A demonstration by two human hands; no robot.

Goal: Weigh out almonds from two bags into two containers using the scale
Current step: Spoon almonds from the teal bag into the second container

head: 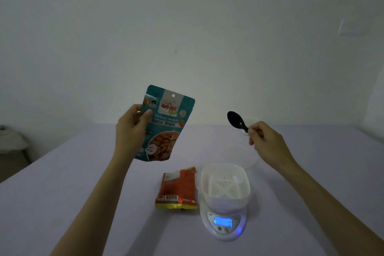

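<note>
A: On the lavender-covered table (83, 203), what is seen nearest the viewer?

B: A small white round digital kitchen scale (223, 221) is placed there, with its blue display lit and a single digit shown, apparently a zero. A white square plastic container with a perforated bottom (225, 183) is seated on the scale's platform.

A: And what is found to the left of the scale?

B: An orange-red foil snack bag with a yellow bottom edge (177, 189) is laid flat just beside the scale, its top edge crumpled. Whether it has been opened cannot be told.

A: Where is the other bag?

B: A teal stand-up pouch printed "Roasted Almonds" with a picture of almonds (166, 124) is held up in the air, above and to the left of the scale, tilted slightly to the right. It is gripped along its left edge by the left hand (133, 129), the thumb pressed on the front and the fingers wrapped behind. Its top appears sealed.

A: What is held by the other hand?

B: A black plastic spoon (236, 120) is pinched by its handle in the closed fingers of the right hand (264, 137), above and to the right of the scale, the bowl pointed up and left. Beyond the scale, a clear round plastic container (249, 158) is faintly made out on the table, partly hidden by the right wrist.
</note>
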